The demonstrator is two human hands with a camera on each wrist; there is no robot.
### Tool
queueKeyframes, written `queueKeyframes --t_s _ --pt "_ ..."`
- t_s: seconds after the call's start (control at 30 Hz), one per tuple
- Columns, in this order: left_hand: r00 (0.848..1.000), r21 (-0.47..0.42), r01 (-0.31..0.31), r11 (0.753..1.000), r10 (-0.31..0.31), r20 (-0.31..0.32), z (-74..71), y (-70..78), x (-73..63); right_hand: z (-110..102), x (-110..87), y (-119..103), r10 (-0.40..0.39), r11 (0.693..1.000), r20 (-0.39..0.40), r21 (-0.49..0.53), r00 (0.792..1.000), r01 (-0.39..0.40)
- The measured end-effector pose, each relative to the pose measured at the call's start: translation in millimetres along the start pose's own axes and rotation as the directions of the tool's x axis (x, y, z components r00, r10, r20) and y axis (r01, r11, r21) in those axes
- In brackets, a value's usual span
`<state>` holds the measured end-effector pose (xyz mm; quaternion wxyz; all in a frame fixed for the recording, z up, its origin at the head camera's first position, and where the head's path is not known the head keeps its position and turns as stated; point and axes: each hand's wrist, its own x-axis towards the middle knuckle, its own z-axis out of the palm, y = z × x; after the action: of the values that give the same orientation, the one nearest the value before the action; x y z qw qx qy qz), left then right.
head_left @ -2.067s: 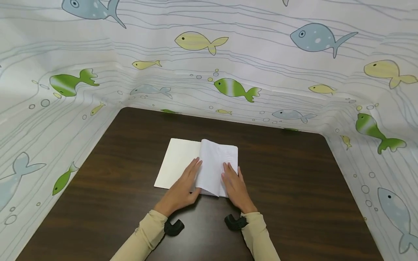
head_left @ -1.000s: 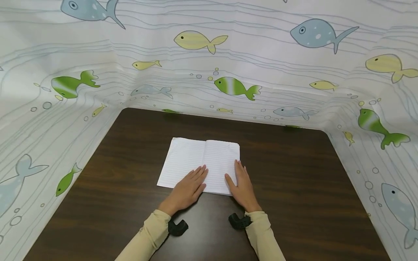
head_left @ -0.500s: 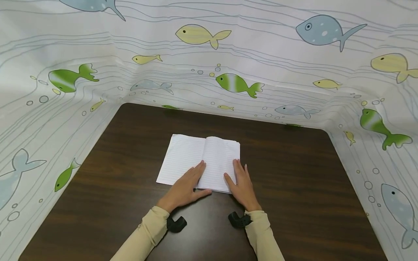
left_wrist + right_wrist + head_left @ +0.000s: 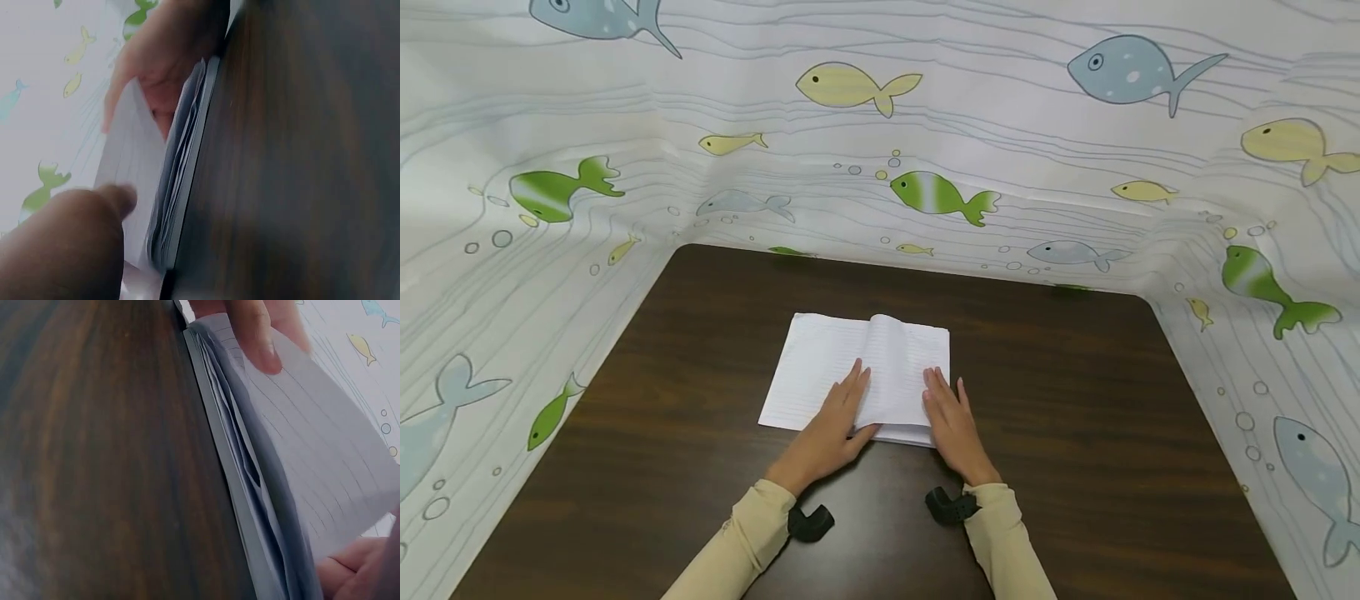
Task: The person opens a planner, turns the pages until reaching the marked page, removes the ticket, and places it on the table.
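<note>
A lined notebook (image 4: 808, 367) lies spread on the table, one sheet (image 4: 889, 379) arching up along the fold, its near edge raised over the right-hand pages. My left hand (image 4: 827, 437) rests over the left page beside the fold, fingers extended, thumb at the near edge; the right wrist view shows that thumb (image 4: 259, 347) lying against the ruled sheet. Along the right edge, my right hand (image 4: 957, 429) reaches with straight fingers to the sheet's free side. In the left wrist view, the right palm (image 4: 165, 75) appears behind the sheet; its fingertips are partly hidden.
The dark wooden table (image 4: 1075, 433) extends around the notebook on all sides. White fish-patterned sheeting (image 4: 1015, 142) rises at the back and both sides. A black curved wrist mount (image 4: 811, 523) sits at each cuff.
The notebook went from a blank inner cover on its left to two flat ruled pages; since then another sheet has risen at the fold. My right fingers have shifted slightly inward.
</note>
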<state>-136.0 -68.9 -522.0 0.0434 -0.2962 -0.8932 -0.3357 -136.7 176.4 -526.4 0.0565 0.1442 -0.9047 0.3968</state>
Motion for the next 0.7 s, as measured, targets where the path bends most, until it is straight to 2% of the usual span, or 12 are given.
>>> queueKeyframes --t_s 0.17,0.27,0.33,0.37,0.47,0.5,0.6,0.7 --pt "0.992 0.031 -0.028 0.999 0.031 -0.123 0.8 6.4 1.2 -1.7 -0.9 -0.6 0.030 0.990 -0.053 0.139 0.998 -0.022" --pt "0.969 0.043 -0.025 0.999 0.035 -0.244 1.1 7.4 1.6 -2.4 -2.6 -0.4 0.077 0.972 -0.063 0.228 0.995 -0.060" --pt "0.934 0.074 -0.027 0.997 0.052 -0.353 0.7 7.2 2.0 -2.1 -3.4 -0.4 0.089 0.972 -0.065 0.226 0.994 -0.072" --pt "0.909 0.101 -0.020 0.995 0.060 -0.412 0.7 6.7 1.9 -1.5 -3.8 -0.6 0.096 0.973 -0.066 0.219 0.993 -0.080" --pt "0.814 0.185 0.025 0.982 0.088 -0.575 0.4 6.1 2.2 -0.2 -4.5 -1.0 0.112 0.975 -0.072 0.200 0.991 -0.096" --pt "0.789 0.210 0.046 0.977 0.093 -0.607 0.0 6.3 2.1 0.3 -4.4 -0.7 0.116 0.976 -0.075 0.193 0.990 -0.100" --pt "0.756 0.271 0.108 0.956 0.098 -0.647 0.5 7.7 2.4 -0.3 -4.0 -0.6 0.127 0.977 -0.078 0.185 0.989 -0.111" --pt "0.739 0.287 0.131 0.949 0.100 -0.667 -0.3 10.1 4.0 -1.4 -3.4 -0.7 0.138 0.976 -0.077 0.183 0.987 -0.122"
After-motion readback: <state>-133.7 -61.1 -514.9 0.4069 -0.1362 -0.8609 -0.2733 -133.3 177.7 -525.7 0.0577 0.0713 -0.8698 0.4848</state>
